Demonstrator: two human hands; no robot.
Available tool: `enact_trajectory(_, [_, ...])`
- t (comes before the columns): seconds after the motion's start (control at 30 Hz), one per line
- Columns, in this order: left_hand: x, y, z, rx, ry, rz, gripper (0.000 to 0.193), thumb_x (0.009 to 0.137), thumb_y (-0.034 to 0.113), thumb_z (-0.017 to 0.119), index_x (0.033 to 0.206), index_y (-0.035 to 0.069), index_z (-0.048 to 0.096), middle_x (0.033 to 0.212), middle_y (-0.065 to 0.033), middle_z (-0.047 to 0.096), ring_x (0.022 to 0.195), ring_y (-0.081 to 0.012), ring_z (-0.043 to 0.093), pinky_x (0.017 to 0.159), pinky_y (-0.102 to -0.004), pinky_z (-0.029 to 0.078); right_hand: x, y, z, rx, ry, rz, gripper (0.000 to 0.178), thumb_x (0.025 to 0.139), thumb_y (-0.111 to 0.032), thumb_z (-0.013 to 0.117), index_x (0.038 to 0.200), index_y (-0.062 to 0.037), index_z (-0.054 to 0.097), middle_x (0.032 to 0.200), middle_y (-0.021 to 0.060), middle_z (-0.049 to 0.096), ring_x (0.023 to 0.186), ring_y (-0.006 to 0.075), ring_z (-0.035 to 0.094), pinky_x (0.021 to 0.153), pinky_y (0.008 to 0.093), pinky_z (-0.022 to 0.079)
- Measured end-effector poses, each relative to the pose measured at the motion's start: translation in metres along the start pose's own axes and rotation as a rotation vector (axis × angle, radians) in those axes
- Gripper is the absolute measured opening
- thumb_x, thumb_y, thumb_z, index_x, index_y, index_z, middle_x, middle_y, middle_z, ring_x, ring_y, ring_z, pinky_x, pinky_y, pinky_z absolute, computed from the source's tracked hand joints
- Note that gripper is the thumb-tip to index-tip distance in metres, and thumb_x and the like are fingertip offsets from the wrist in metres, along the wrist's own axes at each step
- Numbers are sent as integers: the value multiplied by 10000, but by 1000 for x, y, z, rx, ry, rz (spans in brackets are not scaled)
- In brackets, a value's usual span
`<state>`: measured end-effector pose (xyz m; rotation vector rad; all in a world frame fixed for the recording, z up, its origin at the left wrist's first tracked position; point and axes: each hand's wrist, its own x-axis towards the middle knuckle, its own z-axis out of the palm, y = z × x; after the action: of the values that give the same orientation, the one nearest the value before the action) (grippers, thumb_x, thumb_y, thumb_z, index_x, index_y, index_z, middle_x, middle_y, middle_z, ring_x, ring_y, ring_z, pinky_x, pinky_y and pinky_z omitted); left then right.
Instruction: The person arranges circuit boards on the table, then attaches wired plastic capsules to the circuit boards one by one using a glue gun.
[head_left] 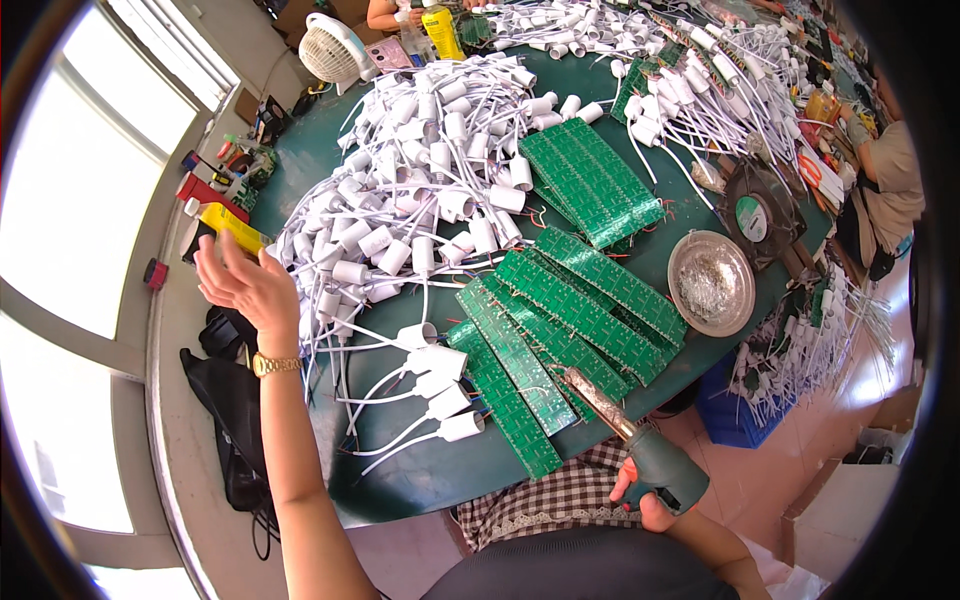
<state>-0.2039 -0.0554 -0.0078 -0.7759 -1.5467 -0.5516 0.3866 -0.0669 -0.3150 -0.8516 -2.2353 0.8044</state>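
My left hand (pixel 245 285) is raised at the left edge of the table, its fingers spread and nothing in them. Just beyond it lies a yellow bottle (pixel 235 220); whether the fingertips touch it I cannot tell. In my right hand (pixel 655 512) is a dark green soldering gun (pixel 670 472), its tip pointing up and left over long green circuit boards (pixel 515 410). These boards overlap in a fan near the front edge. Left of them, several white lamp sockets (pixel 448 402) lie in a row with their wires trailing left.
A big heap of white wired sockets (pixel 400 190) covers the table's middle left. More green boards (pixel 590 180) are stacked behind. At right stand a round dish (pixel 711 283) of metallic scraps and a black cooling fan (pixel 765 215). A blue crate (pixel 735 405) sits on the floor. Other people work across the table.
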Motion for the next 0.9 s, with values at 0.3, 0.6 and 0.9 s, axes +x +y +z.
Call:
enact_trajectory(0.3, [-9, 30, 33, -352, -987, 238, 320, 811, 3, 559, 1104, 119, 617, 1040, -142, 603, 929, -341, 600, 792, -432, 483, -33, 29, 23, -305, -276, -77, 669, 905, -561, 572, 1333, -62, 447, 872, 146, 575, 709, 191, 575, 568, 296, 442])
enact_trajectory(0.6, [9, 26, -25, -567, -535, 200, 343, 828, -87, 589, 1139, 54, 555, 1133, -187, 518, 887, -329, 589, 733, -388, 521, 128, -114, -57, 915, -226, 176, 619, 899, -470, 618, 1294, -16, 474, 844, 167, 591, 653, 188, 574, 514, 286, 433])
enact_trajectory(0.9, [20, 90, -165, -731, -743, 168, 373, 678, -128, 664, 1011, 40, 634, 987, -134, 582, 778, -241, 595, 637, -312, 502, 166, -131, -69, 985, -225, 83, 527, 860, -351, 571, 1181, 63, 515, 798, 107, 594, 622, 123, 542, 539, 282, 445])
